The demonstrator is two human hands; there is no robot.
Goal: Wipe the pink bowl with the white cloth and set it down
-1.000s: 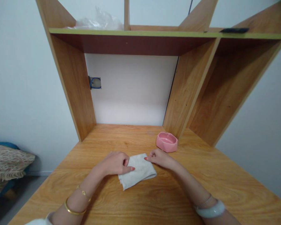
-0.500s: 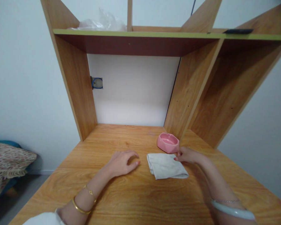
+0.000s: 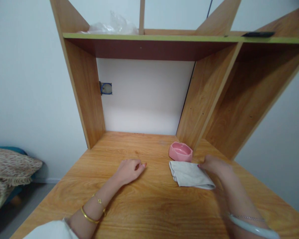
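Note:
A folded white cloth (image 3: 189, 173) lies on the wooden desk (image 3: 144, 202), just in front of a small pink dish (image 3: 180, 151). My right hand (image 3: 213, 165) rests at the cloth's right edge, fingertips pinched on it. My left hand (image 3: 129, 170) lies on the desk to the left of the cloth, apart from it, fingers loosely curled with nothing in them.
A wooden hutch rises at the back with side panels (image 3: 86, 96) and a shelf (image 3: 149, 37) holding a crumpled plastic bag (image 3: 112, 26) and a dark flat object (image 3: 257, 34). A wall socket (image 3: 106, 88) sits in the back. A patterned blanket (image 3: 7, 169) lies at far left.
My right hand has slid the folded cloth to the right, from the desk's middle to beside the pink dish. My left hand let go of the cloth and stayed on the desk.

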